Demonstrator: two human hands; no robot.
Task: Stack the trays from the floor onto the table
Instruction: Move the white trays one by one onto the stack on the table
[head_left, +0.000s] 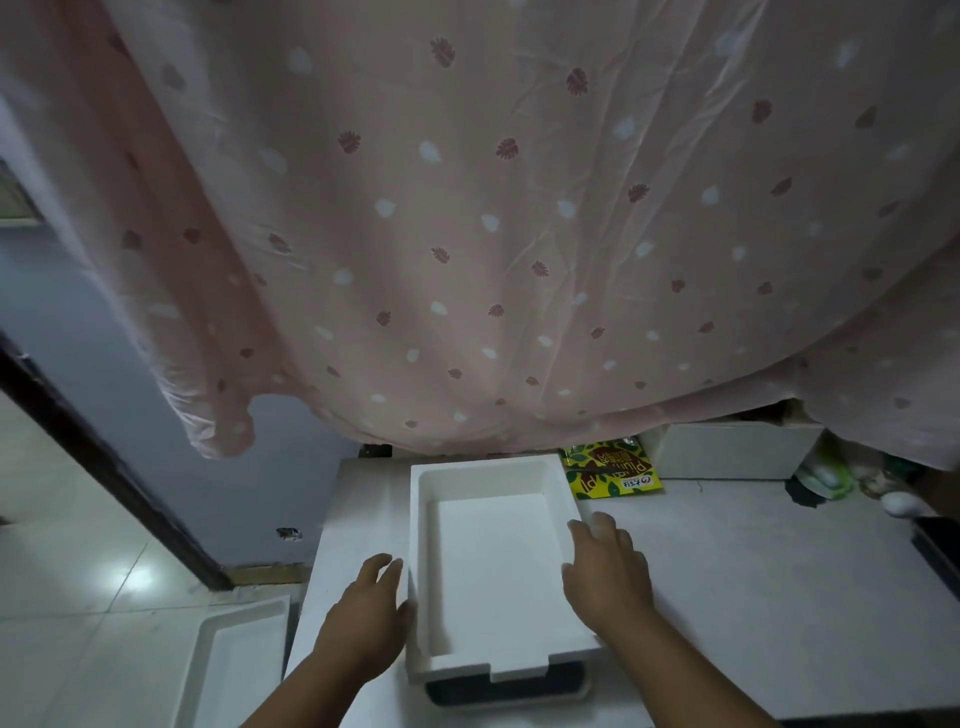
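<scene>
Two hands' relaxed fingers (387, 571) flank a smooth white rectangular foam tray (493, 561) on the table (753, 571).

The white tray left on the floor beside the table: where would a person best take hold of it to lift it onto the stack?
Likely by its two long side rims, one hand on each, coming from above. The floor tray lies flat and open side up, so its raised rim is exposed. The hands flank the tray on the table the same way. Its near end is out of frame.
</scene>
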